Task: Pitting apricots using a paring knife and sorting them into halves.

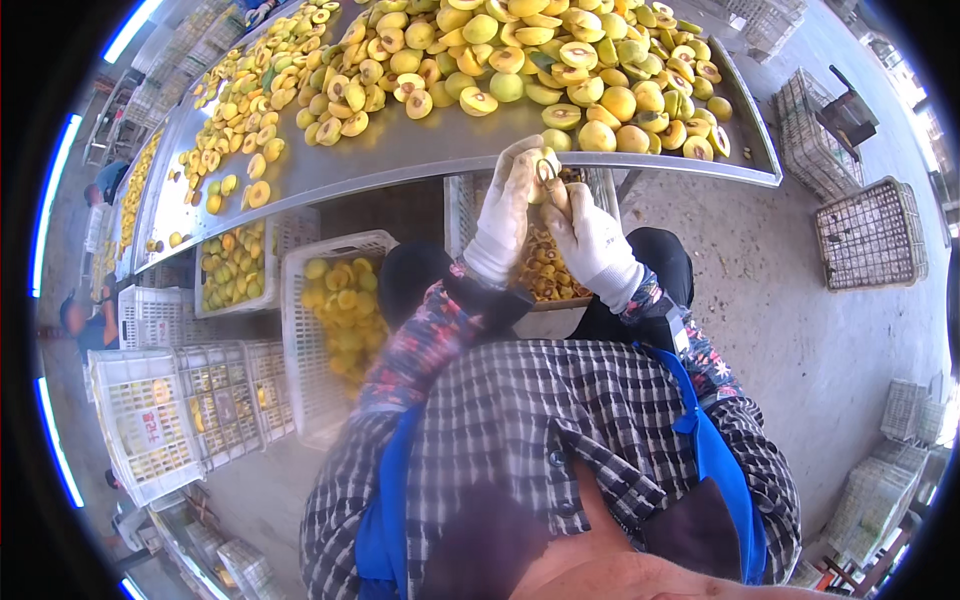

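Note:
My left hand, in a white knit glove with a stained palm, holds a piece of yellow stone fruit just over the table's front edge. In my gloved right hand is a pitting tool with a wooden-looking handle and a metal wire loop. The loop lies against the fruit, whose cut face is mostly hidden. Beyond my hands, a heap of halved yellow peaches, many with brown stones showing, covers much of the metal table. Beneath my hands, a crate contains brownish-yellow fruit pieces or pits.
A raised metal rim borders the table. To my left, a white crate of yellow fruit stands beside another filled crate under the table. Stacked crates are farther left. An empty crate sits on the floor at right.

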Available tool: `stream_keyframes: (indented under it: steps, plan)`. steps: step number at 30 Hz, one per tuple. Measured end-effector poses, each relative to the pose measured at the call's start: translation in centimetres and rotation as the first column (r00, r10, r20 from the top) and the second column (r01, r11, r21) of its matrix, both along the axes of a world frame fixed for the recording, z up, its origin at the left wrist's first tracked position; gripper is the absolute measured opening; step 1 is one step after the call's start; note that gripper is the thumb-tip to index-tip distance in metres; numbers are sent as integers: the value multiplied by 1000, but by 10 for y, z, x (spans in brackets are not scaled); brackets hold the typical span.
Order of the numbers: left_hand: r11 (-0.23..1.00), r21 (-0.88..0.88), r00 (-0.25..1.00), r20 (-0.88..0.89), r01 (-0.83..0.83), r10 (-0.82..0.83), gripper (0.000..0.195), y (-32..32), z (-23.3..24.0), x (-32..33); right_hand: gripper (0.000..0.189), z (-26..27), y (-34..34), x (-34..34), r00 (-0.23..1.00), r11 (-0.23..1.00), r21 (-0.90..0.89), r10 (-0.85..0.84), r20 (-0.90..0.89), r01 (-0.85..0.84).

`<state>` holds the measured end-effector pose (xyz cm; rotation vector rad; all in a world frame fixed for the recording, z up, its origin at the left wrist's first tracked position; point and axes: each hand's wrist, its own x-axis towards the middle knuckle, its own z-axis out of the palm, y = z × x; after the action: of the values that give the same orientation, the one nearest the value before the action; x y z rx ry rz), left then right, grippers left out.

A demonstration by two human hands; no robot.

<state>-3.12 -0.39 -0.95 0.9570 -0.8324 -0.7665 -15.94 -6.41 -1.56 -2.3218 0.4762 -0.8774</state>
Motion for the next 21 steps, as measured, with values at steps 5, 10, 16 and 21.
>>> stream_keyframes:
  steps: [5,10,16,21]
  plan:
    - [999,-26,983,-181,-19,14,30,3,-2,-3,28,-7,3,-6,997,981,193,30,-74,-15]
    - [991,-106,976,-196,80,-100,23,-4,-24,14,24,-14,2,-4,994,988,114,107,10,-107]
    - [992,41,992,57,-116,114,26,-5,4,-7,27,38,-1,-7,925,926,368,60,-376,89]
    - [962,-1,932,248,-273,264,30,4,-33,8,44,-39,0,1,950,789,568,310,-39,-234]
